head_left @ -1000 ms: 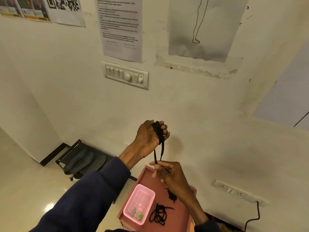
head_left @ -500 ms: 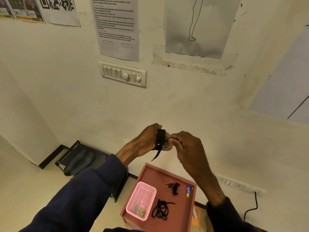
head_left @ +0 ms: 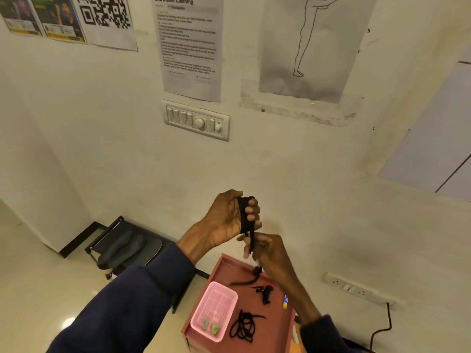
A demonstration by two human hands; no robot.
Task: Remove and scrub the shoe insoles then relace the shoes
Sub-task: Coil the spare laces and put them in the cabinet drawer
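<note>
Basket point(head_left: 214, 310) and lace point(head_left: 243, 327) on tray point(head_left: 276, 335)

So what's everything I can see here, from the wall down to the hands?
Wall sheets: several, mostly white, upper wall.
Switch panel: one, white, mid wall.
Socket strip: one, white, low right wall.
Rack: one, black, floor left, holding dark insole shapes.
Tray: one, red, below hands.
Basket: one, pink, on tray; two green bits inside.
Coiled lace: one, black, on tray.
Small object: one, black, on tray.
Held lace: one, black, raised mid-frame.
Left hand: one, raised, lace round fingers.
Right hand: one, below it, pinching the lace's tail.
</note>
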